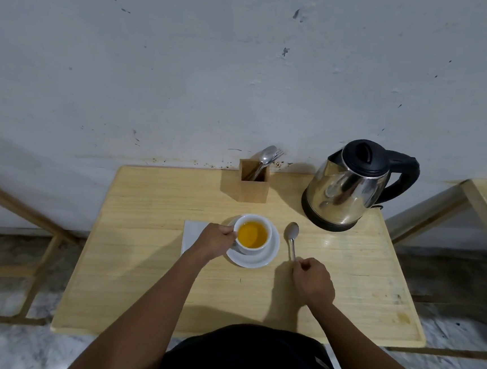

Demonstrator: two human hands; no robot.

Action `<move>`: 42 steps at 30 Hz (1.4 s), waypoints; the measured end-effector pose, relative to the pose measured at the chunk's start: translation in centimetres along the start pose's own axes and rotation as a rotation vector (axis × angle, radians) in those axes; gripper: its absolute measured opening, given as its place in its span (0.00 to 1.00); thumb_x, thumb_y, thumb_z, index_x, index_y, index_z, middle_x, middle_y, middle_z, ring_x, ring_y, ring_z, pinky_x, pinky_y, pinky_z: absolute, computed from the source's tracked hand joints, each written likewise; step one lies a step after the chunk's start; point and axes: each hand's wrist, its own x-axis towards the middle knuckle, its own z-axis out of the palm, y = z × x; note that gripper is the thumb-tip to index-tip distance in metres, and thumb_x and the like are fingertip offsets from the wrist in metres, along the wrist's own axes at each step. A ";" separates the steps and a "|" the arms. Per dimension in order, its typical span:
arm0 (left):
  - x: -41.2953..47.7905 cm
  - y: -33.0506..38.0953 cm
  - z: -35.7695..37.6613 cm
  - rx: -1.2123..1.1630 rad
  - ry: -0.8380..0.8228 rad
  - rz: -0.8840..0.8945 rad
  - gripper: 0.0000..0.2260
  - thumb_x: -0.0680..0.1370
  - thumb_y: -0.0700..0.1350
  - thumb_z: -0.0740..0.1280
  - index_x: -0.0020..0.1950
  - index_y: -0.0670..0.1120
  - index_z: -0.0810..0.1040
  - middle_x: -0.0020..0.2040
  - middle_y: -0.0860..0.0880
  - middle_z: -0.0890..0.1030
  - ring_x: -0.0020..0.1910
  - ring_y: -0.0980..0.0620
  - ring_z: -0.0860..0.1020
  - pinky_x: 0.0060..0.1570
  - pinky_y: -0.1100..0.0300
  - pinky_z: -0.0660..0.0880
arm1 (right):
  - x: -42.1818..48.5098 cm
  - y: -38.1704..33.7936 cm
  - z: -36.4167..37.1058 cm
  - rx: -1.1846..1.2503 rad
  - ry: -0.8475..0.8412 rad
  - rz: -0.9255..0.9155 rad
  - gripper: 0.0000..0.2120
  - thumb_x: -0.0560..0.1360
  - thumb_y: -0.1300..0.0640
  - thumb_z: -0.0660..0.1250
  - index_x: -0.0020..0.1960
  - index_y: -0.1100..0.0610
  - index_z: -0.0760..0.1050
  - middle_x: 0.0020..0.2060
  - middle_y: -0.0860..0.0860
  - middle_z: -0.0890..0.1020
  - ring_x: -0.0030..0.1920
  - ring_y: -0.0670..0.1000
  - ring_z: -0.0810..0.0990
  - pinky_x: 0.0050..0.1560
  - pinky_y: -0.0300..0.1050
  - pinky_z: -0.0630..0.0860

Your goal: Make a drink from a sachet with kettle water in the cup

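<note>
White cup (254, 234) w/ orange drink, on saucer (270, 253).

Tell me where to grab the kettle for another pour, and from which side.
Take the kettle by its black loop handle, coming in from the right. The handle sticks out on that side, away from the spout, and the right hand is nearest, though it holds the spoon.

Pale wood table (146, 267), grain visible, slight sheen nr kettle. Kettle (350, 190): polished metal body, mirror-glossy; lid, handle, base matt black plastic. Cup (255, 248) & saucer (273, 253): glossy white ceramic. Spoon (291, 237): shiny metal. Wooden cutlery holder (253, 189), matt. Napkin (192, 233): white paper, matt. Wall (187, 76): rough, scuffed paint.
</note>
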 end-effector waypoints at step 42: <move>-0.4 1.8 -0.4 0.044 0.019 -0.018 0.19 0.77 0.48 0.65 0.67 0.44 0.75 0.52 0.46 0.82 0.46 0.47 0.80 0.45 0.58 0.74 | 1.9 -3.2 -2.1 -0.204 0.032 -0.326 0.11 0.77 0.46 0.61 0.59 0.47 0.73 0.51 0.46 0.78 0.49 0.50 0.79 0.47 0.46 0.74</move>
